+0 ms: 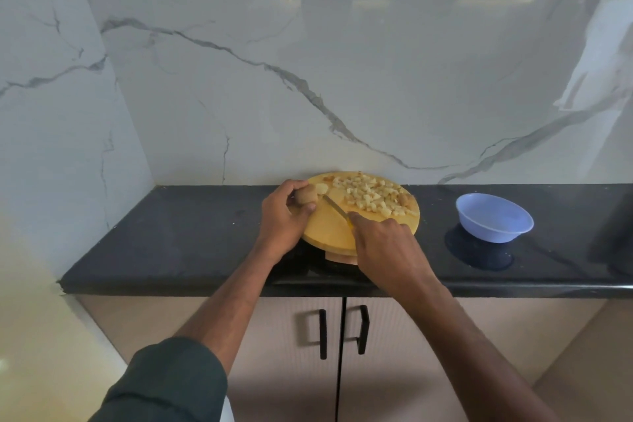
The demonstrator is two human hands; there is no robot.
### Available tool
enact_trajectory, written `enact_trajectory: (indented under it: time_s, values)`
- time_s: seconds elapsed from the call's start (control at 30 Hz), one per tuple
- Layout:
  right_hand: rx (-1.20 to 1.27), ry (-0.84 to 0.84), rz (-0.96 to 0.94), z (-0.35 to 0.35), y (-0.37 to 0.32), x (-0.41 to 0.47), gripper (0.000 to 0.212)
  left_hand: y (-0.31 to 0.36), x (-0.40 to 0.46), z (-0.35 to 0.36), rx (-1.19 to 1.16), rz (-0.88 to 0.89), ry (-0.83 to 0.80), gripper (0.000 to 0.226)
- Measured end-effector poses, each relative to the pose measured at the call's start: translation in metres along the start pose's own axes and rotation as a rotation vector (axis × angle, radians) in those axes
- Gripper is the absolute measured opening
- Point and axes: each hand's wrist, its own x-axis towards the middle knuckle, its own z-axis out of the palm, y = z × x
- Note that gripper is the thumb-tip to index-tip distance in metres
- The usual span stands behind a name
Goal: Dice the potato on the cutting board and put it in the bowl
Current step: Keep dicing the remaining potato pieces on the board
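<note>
While left hand [282,216] grips potato [306,197], right hand [383,243] holds knife [337,207].

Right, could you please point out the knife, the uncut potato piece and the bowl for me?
knife [334,207]: head view, middle of the blade.
uncut potato piece [306,197]: head view, its brown-skinned side, held by the left hand [284,216].
bowl [495,216]: head view, the blue inside wall.

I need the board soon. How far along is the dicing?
Well along: a pile of dice covers the far side of the board, with a few slices beside it. In hand: the left hand grips the potato end while the right hand holds the knife. Left: dicing those and filling the empty bowl.
</note>
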Motion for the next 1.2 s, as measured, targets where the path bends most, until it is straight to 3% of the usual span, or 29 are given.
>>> enact_trajectory:
  time_s: [0.37,1.2]
  values:
    - [0.272,0.159,0.027,0.002,-0.013,0.001,0.043,0.003,-0.002,0.002,-0.019,0.013,-0.015,0.040]
    - [0.036,0.030,-0.027,0.011,-0.020,0.004,0.045,0.006,-0.005,0.002,0.022,0.077,0.009,0.039]
